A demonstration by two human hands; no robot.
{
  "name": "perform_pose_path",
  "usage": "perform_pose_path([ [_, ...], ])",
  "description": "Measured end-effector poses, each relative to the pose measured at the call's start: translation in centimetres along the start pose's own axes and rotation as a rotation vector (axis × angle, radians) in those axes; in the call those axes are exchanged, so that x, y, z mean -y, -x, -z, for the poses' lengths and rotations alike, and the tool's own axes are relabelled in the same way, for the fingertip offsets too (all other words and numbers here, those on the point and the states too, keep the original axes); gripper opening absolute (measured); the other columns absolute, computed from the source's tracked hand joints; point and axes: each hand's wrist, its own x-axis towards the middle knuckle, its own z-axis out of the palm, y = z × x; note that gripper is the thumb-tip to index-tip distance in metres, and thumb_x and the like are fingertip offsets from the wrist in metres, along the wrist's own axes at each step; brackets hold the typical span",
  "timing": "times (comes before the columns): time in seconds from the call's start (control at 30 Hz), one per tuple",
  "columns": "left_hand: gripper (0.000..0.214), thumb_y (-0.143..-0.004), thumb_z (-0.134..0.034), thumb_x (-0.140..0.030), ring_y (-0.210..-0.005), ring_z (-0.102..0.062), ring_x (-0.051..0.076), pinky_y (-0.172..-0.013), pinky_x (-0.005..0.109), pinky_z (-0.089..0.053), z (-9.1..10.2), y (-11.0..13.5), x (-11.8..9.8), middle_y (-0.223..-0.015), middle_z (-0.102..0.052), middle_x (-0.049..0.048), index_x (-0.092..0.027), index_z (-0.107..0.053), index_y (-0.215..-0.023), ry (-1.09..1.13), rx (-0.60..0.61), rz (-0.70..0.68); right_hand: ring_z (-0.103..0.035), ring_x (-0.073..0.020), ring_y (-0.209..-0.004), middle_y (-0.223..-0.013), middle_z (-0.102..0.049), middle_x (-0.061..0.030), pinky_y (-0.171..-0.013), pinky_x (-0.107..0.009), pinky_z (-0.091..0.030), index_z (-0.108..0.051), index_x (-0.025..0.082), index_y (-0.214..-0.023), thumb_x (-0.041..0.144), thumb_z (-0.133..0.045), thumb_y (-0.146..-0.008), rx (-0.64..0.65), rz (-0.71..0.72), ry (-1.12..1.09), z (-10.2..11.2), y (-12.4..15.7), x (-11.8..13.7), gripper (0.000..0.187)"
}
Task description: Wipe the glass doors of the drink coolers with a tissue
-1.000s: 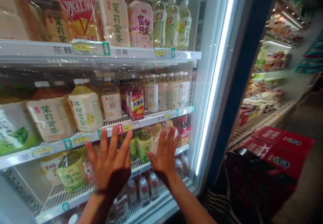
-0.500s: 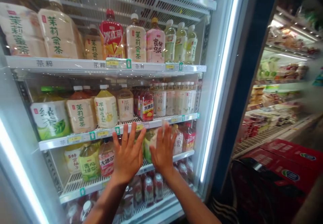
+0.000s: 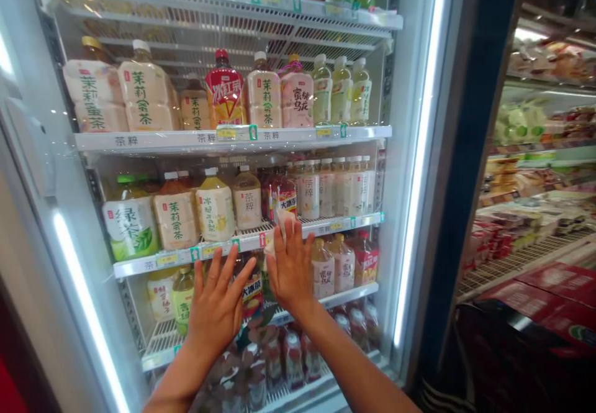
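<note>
Leftward along the glass door (image 3: 242,158) have moved my left hand (image 3: 216,307), fingers spread wide and empty, and my right hand (image 3: 292,270), whose nearly straight fingers have a white tissue (image 3: 285,215) under them, before a red tea bottle (image 3: 285,190). As no finger seems to pinch it, it could slip down if pressure weakens.

1 head view toward the cooler (image 3: 298,136)

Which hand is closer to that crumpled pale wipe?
The right hand: it covers part of the pale wipe. The left hand is spread open, apart from the wipe, lower and to its left.
</note>
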Motion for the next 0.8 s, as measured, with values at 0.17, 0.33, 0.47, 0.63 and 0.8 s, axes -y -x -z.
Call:
perform_pose_path([
  [0.17, 0.073, -0.093, -0.058, -0.019, -0.162, -0.005, 0.028, -0.130, 0.058, 0.004, 1.2, 0.8, 1.4, -0.173, -0.017, 0.0006, -0.036, -0.032, -0.160, -0.036, -0.031, 0.100, 0.004, -0.0285, -0.161, -0.174, 0.003, -0.0104, -0.129, -0.063, -0.009, 0.001, 0.016, -0.166, 0.019, -0.042, -0.100, 0.043, 0.010, -0.017, -0.4, 2.3, 2.6, 0.079],
  [0.33, 0.074, -0.093, -0.062, -0.026, -0.162, -0.007, 0.030, -0.129, 0.062, 0.007, 1.8, 2.8, 3.0, -0.172, -0.019, 0.0015, -0.038, -0.030, -0.160, -0.113, -0.063, 0.129, 0.003, -0.0275, -0.162, -0.174, -0.002, -0.0087, -0.131, -0.058, -0.004, -0.004, 0.015, -0.166, 0.018, -0.047, -0.097, 0.065, 0.165, -0.031, -1.0, 5.0, 4.7, 0.081],
  [0.47, 0.076, -0.092, -0.063, -0.026, -0.162, -0.007, 0.029, -0.131, 0.059, 0.005, 1.4, 3.6, 3.5, -0.172, -0.017, 0.0009, -0.037, -0.030, -0.160, -0.151, -0.090, 0.095, 0.007, -0.0269, -0.161, -0.174, -0.003, -0.0070, -0.130, -0.062, -0.005, 0.008, 0.019, -0.165, 0.026, -0.045, -0.101, 0.041, 0.070, -0.039, -1.0, -1.7, 5.9, 0.084],
  [0.63, 0.072, -0.094, -0.058, -0.027, -0.162, -0.010, 0.028, -0.132, 0.057, 0.001, 0.7, 4.4, 3.7, -0.172, -0.018, 0.0009, -0.034, -0.032, -0.160, -0.163, -0.102, 0.079, 0.004, -0.0286, -0.162, -0.174, 0.005, -0.0078, -0.130, -0.059, -0.009, 0.001, 0.015, -0.166, 0.021, -0.045, -0.100, 0.052, 0.065, -0.009, -1.3, 2.8, 6.8, 0.081],
  [0.8, 0.072, -0.093, -0.058, -0.028, -0.161, -0.010, 0.029, -0.132, 0.058, 0.000, 0.4, 4.7, 3.7, -0.172, -0.018, 0.0016, -0.033, -0.032, -0.160, -0.179, -0.109, 0.074, 0.001, -0.0281, -0.162, -0.173, 0.002, -0.0080, -0.130, -0.060, -0.007, -0.001, 0.016, -0.166, 0.019, -0.048, -0.097, 0.054, 0.100, -0.006, -1.6, 6.0, 7.1, 0.083],
])
